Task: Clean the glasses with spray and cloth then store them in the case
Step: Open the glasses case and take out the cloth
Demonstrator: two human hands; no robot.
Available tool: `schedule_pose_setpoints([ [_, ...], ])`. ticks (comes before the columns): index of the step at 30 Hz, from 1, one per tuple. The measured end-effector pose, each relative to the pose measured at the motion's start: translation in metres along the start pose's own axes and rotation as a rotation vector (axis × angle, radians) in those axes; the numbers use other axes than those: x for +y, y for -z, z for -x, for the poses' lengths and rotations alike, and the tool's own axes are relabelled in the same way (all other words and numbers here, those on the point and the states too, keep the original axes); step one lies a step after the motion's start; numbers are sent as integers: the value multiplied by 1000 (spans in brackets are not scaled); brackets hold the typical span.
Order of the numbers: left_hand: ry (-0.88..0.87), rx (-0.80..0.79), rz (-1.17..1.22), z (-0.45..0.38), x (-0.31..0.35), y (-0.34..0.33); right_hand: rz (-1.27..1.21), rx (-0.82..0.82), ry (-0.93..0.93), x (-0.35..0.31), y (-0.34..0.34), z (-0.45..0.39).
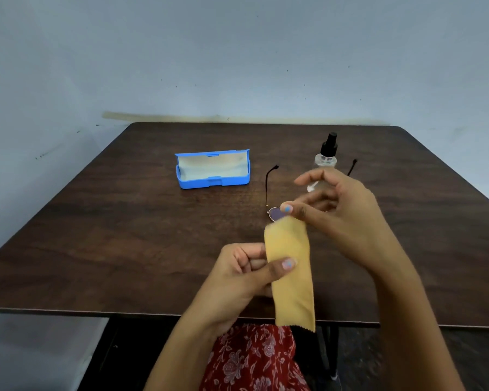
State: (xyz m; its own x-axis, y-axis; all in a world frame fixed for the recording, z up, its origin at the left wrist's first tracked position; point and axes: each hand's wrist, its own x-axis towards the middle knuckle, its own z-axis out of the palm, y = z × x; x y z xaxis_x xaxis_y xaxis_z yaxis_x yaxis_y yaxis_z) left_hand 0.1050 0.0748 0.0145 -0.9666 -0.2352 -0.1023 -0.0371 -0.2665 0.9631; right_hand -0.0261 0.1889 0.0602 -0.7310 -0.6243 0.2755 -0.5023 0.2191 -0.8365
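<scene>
Glasses (274,213) on table (124,235), behind cloth (291,277) pinched by left hand (243,275)

You sit at a dark brown wood-grain bench (124,235) with rounded far corners, pushed up to a pale blue-grey painted wall (237,52) flecked with small dark marks. A yellowish strip (164,117) runs along the wall just above the bench's far edge. The light is soft and even. Beneath the bench, a dark leg (332,351) shows.
</scene>
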Motion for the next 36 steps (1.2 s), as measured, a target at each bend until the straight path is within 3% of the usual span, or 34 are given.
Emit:
schedule_pose_setpoints([
  [3, 29, 68, 144, 0, -4, 3, 103, 128, -128, 11, -6, 14],
  [7, 45, 124, 222, -4, -5, 9, -235, -271, -372, 12, -15, 20],
  [9, 40, 124, 194, -6, -4, 12, -346, -384, -360, 13, -21, 21],
  [18, 7, 149, 71, -10, 2, 23, -618, -369, -391, 25, -35, 15],
  [22, 8, 267, -108, -10, -3, 28, -703, -268, -381, 29, -39, 15],
  [25, -104, 395, -201, -12, -9, 31, -649, -201, -337, 30, -41, 14],
  [28, -200, 360, -141, -15, -11, 30, -570, -147, -280, 33, -42, 10],
  [36, -180, 339, 8, -20, -11, 25, -604, -157, -214, 31, -47, 10],
])
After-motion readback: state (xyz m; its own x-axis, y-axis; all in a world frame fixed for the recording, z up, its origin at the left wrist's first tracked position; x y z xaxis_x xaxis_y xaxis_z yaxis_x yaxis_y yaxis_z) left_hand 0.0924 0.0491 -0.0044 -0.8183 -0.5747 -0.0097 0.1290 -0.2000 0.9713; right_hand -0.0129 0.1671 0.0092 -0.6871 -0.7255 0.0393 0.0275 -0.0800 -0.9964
